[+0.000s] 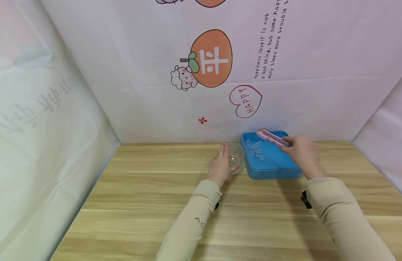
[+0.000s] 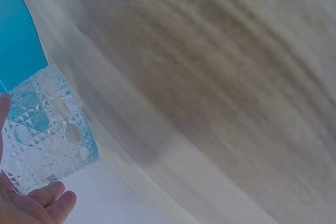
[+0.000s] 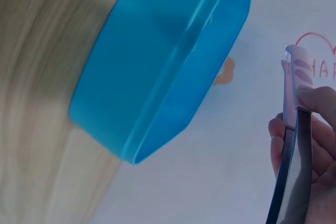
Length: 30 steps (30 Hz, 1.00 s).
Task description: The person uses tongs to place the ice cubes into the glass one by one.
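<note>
My left hand (image 1: 219, 167) holds a clear cup (image 1: 236, 158) against the left side of a blue bin (image 1: 276, 173). Up close in the left wrist view, the cup (image 2: 47, 129) has a faceted, diamond-cut wall, with thumb and fingers on opposite sides of it. Over the bin's right part, my right hand (image 1: 302, 152) grips pink-tipped tongs (image 1: 272, 137). Their arms lie close together in the right wrist view, and a small clear piece (image 3: 287, 56) shows at the tips. Several clear ice-like cubes (image 1: 254, 149) lie in the left part of the bin.
The bin stands at the back of a wooden table (image 1: 148, 203), close to a white printed backdrop (image 1: 155, 108). Another white sheet (image 1: 41, 145) hangs along the left side. The cup and the bin are side by side.
</note>
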Each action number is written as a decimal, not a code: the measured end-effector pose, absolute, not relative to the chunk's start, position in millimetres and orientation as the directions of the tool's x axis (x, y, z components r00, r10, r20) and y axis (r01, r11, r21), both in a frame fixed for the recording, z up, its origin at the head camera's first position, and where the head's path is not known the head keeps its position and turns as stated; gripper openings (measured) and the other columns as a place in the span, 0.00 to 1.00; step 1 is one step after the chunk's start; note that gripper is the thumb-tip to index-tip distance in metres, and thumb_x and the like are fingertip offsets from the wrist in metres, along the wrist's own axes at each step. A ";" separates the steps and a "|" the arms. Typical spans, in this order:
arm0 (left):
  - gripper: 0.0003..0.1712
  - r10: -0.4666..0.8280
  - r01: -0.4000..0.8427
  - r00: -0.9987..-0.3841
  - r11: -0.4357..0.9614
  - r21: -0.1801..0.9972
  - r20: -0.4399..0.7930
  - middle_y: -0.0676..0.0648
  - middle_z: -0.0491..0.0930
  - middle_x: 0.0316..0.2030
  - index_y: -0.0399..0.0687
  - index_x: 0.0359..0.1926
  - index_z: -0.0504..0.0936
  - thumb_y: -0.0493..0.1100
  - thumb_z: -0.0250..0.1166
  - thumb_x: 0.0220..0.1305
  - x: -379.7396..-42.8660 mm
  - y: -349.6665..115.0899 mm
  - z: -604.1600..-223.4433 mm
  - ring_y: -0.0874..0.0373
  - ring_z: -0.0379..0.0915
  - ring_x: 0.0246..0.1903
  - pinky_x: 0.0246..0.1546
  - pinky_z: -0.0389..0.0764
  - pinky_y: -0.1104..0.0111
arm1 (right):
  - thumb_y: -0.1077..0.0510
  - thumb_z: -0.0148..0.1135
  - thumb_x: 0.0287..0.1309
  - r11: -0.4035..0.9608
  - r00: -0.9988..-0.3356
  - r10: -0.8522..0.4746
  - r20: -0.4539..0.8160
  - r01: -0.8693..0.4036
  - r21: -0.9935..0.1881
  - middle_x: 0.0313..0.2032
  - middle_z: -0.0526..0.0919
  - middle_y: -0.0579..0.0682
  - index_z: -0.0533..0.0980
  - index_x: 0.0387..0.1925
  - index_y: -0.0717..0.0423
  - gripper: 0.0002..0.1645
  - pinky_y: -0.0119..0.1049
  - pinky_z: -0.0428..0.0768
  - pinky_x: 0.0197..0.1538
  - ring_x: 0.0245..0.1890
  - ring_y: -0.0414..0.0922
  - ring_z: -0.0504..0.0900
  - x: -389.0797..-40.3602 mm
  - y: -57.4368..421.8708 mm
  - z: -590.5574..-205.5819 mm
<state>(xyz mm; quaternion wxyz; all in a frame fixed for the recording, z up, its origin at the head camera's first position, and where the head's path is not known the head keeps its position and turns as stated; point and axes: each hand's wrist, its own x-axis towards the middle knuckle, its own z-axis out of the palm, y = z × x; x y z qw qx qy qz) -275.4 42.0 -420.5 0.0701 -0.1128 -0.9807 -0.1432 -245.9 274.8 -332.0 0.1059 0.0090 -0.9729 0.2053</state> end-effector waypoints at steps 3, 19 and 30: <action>0.56 0.197 0.234 -0.968 0.934 0.269 0.157 0.48 0.44 0.76 0.44 0.75 0.44 0.63 0.63 0.58 -275.5 42.8 -419.5 0.56 0.80 0.42 0.49 0.79 0.66 | 0.58 0.62 0.59 0.913 -0.979 -0.005 0.205 -0.088 -0.398 0.42 0.82 0.72 0.76 0.54 0.69 0.24 0.32 0.66 0.21 0.24 0.49 0.77 -244.9 268.2 -331.1; 0.57 0.185 0.206 -0.976 0.955 0.214 0.118 0.47 0.42 0.77 0.43 0.75 0.43 0.66 0.61 0.59 -273.3 43.3 -416.5 0.50 0.75 0.57 0.63 0.71 0.58 | 0.61 0.63 0.58 0.880 -0.962 -0.173 0.212 -0.247 -0.405 0.36 0.86 0.66 0.77 0.53 0.67 0.22 0.29 0.70 0.22 0.20 0.42 0.76 -240.7 236.6 -333.5; 0.56 0.176 0.197 -0.978 0.955 0.219 0.113 0.48 0.43 0.76 0.44 0.75 0.43 0.67 0.60 0.59 -272.3 43.8 -416.8 0.49 0.71 0.61 0.65 0.69 0.58 | 0.62 0.65 0.56 0.878 -0.961 -0.219 0.166 -0.268 -0.397 0.38 0.86 0.65 0.79 0.51 0.66 0.21 0.33 0.79 0.26 0.25 0.44 0.81 -237.7 227.6 -341.3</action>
